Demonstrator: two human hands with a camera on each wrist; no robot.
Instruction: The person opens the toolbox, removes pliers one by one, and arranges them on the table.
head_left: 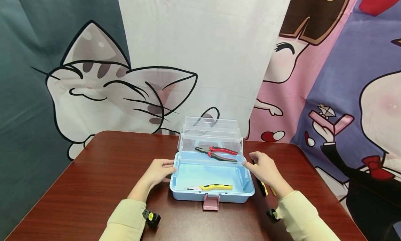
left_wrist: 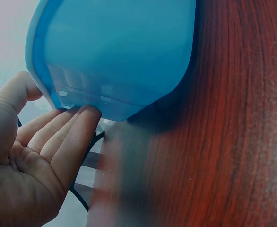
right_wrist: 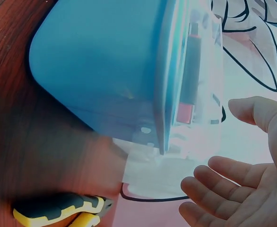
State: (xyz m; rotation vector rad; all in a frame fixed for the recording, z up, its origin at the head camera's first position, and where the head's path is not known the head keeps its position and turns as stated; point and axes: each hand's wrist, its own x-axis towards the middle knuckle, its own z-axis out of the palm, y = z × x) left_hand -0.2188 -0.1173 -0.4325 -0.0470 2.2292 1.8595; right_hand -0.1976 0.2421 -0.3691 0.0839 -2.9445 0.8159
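Note:
A light blue toolbox [head_left: 213,197] stands with its clear lid [head_left: 210,126] raised and its pink latch [head_left: 211,202] hanging at the front. Pliers with red and black handles [head_left: 219,153] lie on the clear tray at the back. In the bottom, yellow-handled pliers [head_left: 217,187] lie crosswise near the front wall. My left hand [left_wrist: 39,146] grips the toolbox's left side, thumb at the rim and fingers against the outer wall. At the right rear corner, my right hand [right_wrist: 242,175] has its thumb and fingers spread, apart from the wall in the right wrist view.
Black-and-yellow-handled pliers [right_wrist: 58,208] lie on the table right of the toolbox, partly hidden by my right arm in the head view. The red-brown table [head_left: 103,178] ends close behind the toolbox, where a cartoon-printed cloth [head_left: 206,60] hangs.

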